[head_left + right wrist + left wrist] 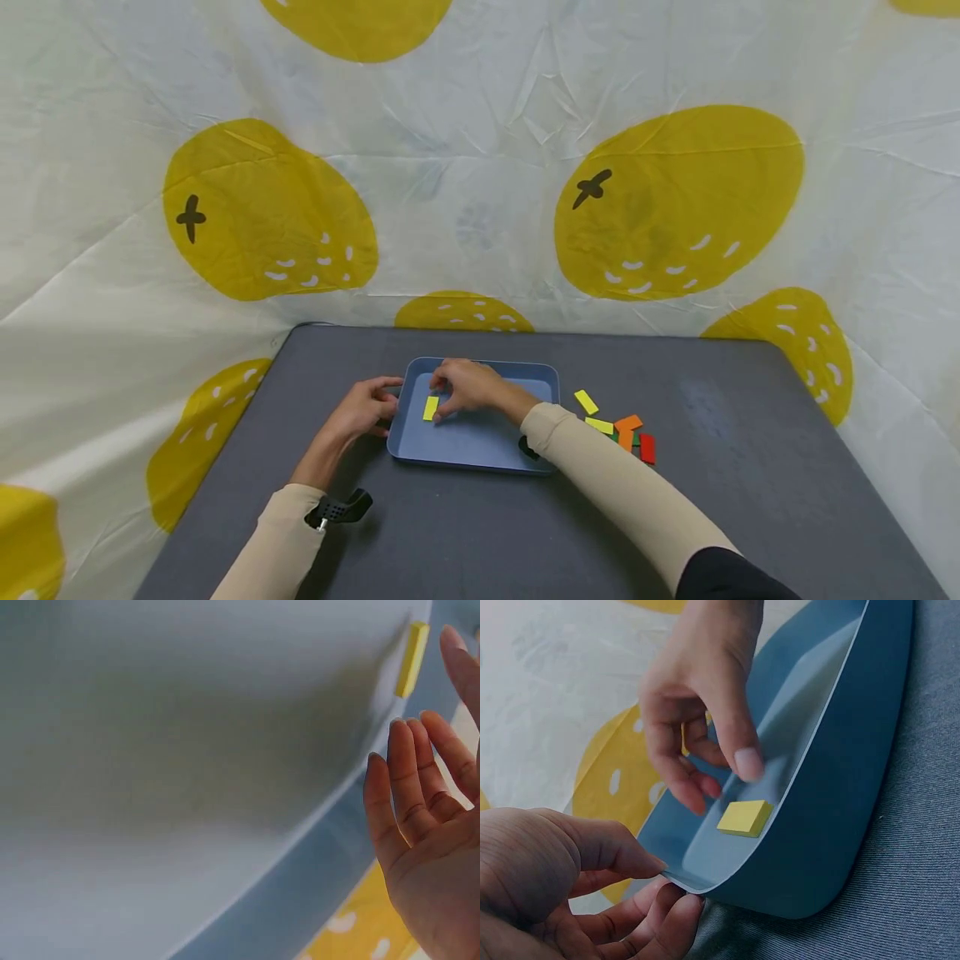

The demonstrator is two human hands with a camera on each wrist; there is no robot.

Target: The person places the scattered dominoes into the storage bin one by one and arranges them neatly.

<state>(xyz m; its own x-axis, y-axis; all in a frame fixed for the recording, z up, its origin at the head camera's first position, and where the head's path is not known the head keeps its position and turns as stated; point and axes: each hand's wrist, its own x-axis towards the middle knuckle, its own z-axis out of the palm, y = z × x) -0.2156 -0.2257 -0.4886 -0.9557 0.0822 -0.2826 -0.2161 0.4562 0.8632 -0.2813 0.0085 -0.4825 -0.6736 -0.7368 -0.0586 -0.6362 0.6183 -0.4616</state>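
A shallow blue tray lies on the table, with one small yellow block inside near its left end. At the tray's left wall is my left hand; in the left wrist view its thumb and fingers pinch the rim. My right hand hovers over the tray beside the yellow block, thumb and fingers apart. In the right wrist view the right hand holds nothing, and a gap separates its fingertips from the yellow block.
Right of the tray lies a loose group of blocks: yellow ones, orange ones, a red one and partly covered green. The dark grey table ends at a white curtain with yellow fruit shapes.
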